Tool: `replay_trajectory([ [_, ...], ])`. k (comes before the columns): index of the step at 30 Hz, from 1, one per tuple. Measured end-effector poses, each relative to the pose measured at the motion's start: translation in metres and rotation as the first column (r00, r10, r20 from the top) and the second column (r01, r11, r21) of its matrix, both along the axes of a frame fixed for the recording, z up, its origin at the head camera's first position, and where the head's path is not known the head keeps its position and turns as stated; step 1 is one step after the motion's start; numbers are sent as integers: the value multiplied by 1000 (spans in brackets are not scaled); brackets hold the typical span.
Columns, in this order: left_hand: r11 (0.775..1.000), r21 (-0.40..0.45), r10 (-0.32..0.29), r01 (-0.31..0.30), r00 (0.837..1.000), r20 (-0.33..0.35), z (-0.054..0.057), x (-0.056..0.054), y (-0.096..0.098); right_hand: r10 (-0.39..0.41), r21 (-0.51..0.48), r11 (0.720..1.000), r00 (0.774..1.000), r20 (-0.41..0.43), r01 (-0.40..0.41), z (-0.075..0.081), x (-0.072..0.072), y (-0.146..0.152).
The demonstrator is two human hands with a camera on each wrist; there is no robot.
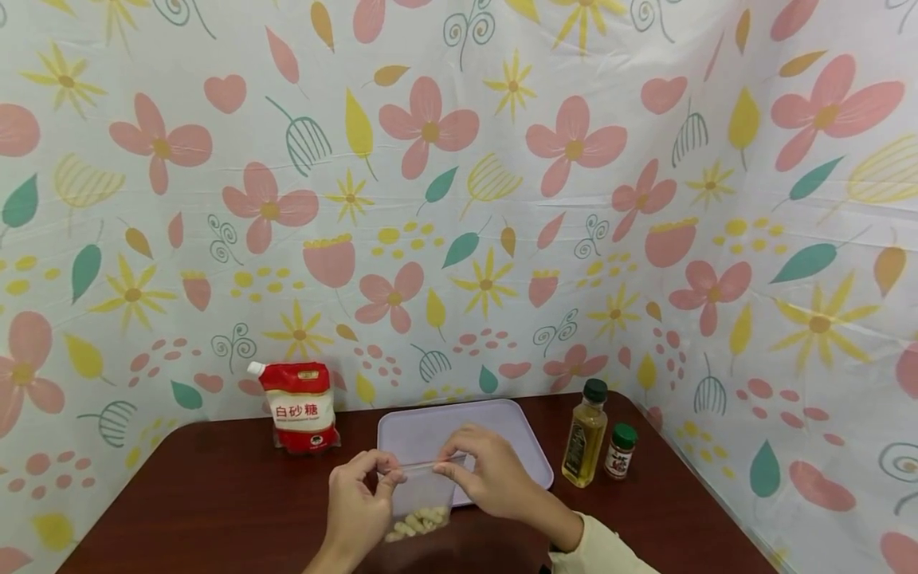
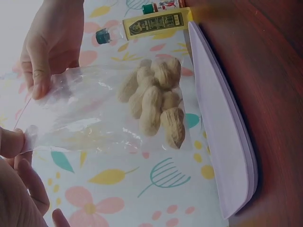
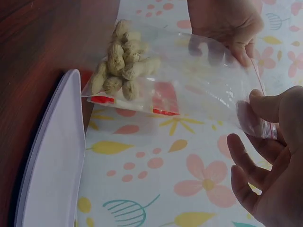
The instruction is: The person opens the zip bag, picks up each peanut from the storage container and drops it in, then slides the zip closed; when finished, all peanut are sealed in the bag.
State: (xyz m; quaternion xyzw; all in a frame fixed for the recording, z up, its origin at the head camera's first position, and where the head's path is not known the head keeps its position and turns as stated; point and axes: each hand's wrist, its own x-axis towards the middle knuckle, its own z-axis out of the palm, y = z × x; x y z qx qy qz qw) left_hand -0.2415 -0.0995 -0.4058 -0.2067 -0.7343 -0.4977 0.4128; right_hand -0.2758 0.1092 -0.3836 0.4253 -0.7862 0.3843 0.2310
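Note:
A clear zip bag hangs between both hands, with several unshelled peanuts gathered at its bottom. My left hand pinches one top corner between thumb and fingers. At the opposite top corner, my right hand pinches the bag's edge. In the left wrist view the peanuts show through the plastic, and a thin red line runs along the bag's top. The right wrist view shows my right hand with its thumb and index finger on the zip edge, the other fingers loosely bent.
Behind the hands a pale purple tray lies on the dark wooden table. A red and white sugar pouch stands at the back left. An oil bottle and a small green-capped jar stand at the right. Flowered cloth hangs behind.

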Motion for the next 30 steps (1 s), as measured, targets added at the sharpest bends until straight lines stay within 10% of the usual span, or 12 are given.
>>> replay_trajectory([
  [13, 1000, 27, 6, -7, 1000, 24, -4, 3, -14, -65, -70, 995, 998, 0, 64, -9, 0, -4],
  [20, 995, 65, 64, -74, 986, 156, -7, 13, -35, -46, -143, 989, 996, -83, 33, -20, -1, -24],
  [25, 992, -11, 126, -128, 951, 282, -6, 19, -57, 58, -150, 987, 998, -13, -59, -23, 0, -42],
  [30, 992, -95, 123, -87, 865, 487, -3, 30, -80, 126, -95, 989, 986, 113, -116, -29, 7, -53],
])
